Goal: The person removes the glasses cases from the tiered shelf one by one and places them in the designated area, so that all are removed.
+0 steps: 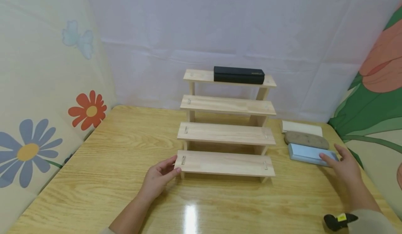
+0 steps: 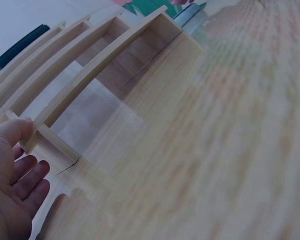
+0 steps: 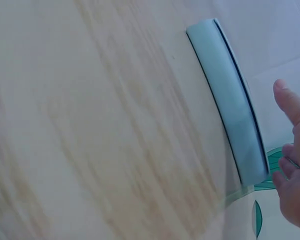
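A four-step wooden display shelf stands on the table. My left hand holds the left end of its lowest board, thumb at the front corner and fingers behind; the lower fingers hang loose in the left wrist view. At the right, my right hand hovers by the right end of a light blue glasses case, its thumb and fingers spread apart. In the right wrist view, a gap shows between this hand and the blue case.
A black glasses case lies on the top board. Behind the blue case lie a grey-brown case and a white case. A white cloth hangs behind the table, with flower-printed cloths at both sides.
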`<state>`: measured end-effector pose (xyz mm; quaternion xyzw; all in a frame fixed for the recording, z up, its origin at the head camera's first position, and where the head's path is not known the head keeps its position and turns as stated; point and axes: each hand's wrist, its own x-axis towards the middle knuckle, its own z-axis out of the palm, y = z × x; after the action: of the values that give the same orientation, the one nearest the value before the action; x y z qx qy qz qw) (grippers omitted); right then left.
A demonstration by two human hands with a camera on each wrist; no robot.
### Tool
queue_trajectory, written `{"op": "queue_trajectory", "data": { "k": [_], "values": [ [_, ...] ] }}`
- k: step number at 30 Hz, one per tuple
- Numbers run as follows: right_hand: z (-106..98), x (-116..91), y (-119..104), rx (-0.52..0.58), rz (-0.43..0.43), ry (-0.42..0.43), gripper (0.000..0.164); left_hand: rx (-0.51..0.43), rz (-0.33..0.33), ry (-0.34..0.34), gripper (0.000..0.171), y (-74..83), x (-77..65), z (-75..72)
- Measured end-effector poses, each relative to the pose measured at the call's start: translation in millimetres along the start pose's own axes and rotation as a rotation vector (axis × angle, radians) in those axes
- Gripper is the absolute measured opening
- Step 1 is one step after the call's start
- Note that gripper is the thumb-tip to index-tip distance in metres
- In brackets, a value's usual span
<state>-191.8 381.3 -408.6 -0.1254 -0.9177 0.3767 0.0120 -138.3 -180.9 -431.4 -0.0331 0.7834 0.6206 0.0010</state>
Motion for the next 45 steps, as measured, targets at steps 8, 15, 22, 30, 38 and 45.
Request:
{"op": "queue_trajectory", "data": {
  "k": [8, 15, 22, 30, 38, 45],
  "values": [
    [-1, 1, -13, 0.012, -0.046, -0.034, 0.092, 0.0, 0.007, -0.005, 0.051, -0.3, -0.2, -0.1],
    [-2, 6, -29, 0.049, -0.07, -0.056, 0.09, 0.005, 0.001, -0.004, 0.051, 0.7, -0.3, -0.1],
    [-3, 14, -48, 0.078, -0.116, -0.051, 0.09, -0.007, 0.007, -0.004, 0.05, 0.5, 0.4, 0.3],
    [-4, 20, -68, 0.106, -0.148, -0.066, 0.091, -0.015, 0.0, -0.006, 0.049, 0.4, -0.4, 0.1],
    [-5, 24, -88, 0.081, -0.16, -0.069, 0.092, -0.015, -0.002, -0.011, 0.05, 0.4, 0.3, 0.0],
    [-8, 30, -108, 0.079, -0.191, -0.058, 0.091, -0.007, 0.0, -0.012, 0.05, 0.4, -0.1, -0.1]
  ]
}}
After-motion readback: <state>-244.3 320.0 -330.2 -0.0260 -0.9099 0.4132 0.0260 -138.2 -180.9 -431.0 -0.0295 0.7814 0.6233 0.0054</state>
